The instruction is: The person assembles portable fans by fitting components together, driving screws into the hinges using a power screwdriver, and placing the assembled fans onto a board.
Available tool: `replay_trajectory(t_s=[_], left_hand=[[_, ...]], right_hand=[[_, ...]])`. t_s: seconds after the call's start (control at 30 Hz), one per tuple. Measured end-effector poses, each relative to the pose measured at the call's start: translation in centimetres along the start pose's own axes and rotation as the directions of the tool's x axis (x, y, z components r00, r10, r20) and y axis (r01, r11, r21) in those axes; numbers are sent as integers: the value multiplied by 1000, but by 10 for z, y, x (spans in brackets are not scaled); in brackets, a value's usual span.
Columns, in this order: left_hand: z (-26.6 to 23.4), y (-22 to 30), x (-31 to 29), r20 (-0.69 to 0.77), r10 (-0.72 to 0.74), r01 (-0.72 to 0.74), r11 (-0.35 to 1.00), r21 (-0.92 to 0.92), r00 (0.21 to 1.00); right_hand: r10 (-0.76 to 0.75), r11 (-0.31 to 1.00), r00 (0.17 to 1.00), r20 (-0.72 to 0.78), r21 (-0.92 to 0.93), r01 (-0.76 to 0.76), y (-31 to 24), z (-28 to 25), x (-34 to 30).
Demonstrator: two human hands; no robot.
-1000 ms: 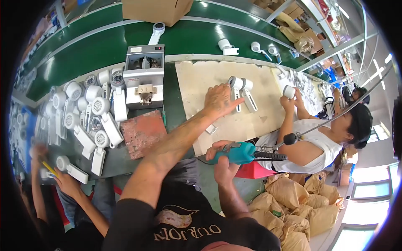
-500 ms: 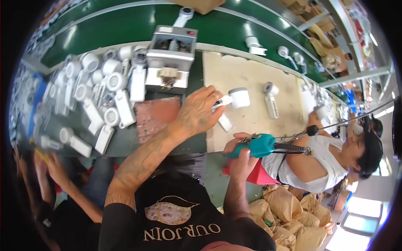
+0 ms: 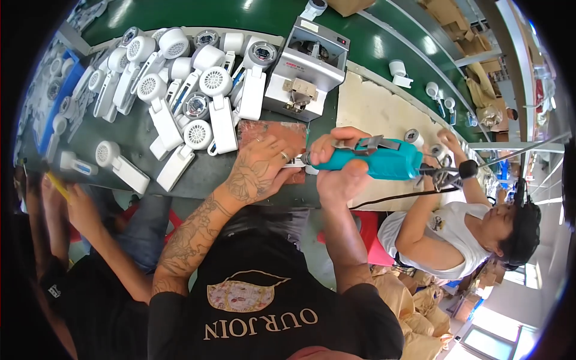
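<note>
My left hand bends over the reddish pad at the table's front edge. Its fingers press down on a white handheld fan; just a bit of the handle shows, the rest being covered by the hand. From the right, my right hand wraps around a teal electric screwdriver, held level with its cord trailing right. The screwdriver's nose points left and meets the white piece beside my left fingertips; the bit itself is hidden.
Several white handheld fans crowd the table on the left. A grey metal box machine stands behind the pad, and a beige board lies right of it. At right a co-worker reaches over the board; another person's hand is at far left.
My left hand has moved from the beige board to the reddish pad, bringing the white handheld fan. My right hand has brought the electric screwdriver left, up against it. The view has shifted.
</note>
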State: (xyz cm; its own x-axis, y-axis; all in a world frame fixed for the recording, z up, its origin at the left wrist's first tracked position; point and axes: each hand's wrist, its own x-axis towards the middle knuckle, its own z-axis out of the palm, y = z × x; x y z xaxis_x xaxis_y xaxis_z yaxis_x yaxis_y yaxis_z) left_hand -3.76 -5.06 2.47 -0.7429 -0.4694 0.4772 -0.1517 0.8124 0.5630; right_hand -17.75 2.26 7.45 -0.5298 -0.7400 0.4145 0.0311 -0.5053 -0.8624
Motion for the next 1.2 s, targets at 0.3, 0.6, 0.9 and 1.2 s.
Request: replay_trajectory(t_s=[0.3, 0.6, 0.9, 1.2], left_hand=[[5, -2, -4, -36, -38, 37, 999, -35, 999], [4, -4, -4, 5, -38, 38, 997, -61, 999], [7, -6, -3, 19, -101, 103, 982, -155, 995], [3, 1, 3, -23, -138, 134, 983, -125, 990]], right_hand=[[52, 997, 998, -21, -56, -53, 6, 3, 0], [91, 996, 995, -40, -16, -92, 8, 3, 3], [54, 997, 998, 39, -50, -52, 11, -2, 2], [9, 999, 999, -34, 47, -8, -10, -4, 28]])
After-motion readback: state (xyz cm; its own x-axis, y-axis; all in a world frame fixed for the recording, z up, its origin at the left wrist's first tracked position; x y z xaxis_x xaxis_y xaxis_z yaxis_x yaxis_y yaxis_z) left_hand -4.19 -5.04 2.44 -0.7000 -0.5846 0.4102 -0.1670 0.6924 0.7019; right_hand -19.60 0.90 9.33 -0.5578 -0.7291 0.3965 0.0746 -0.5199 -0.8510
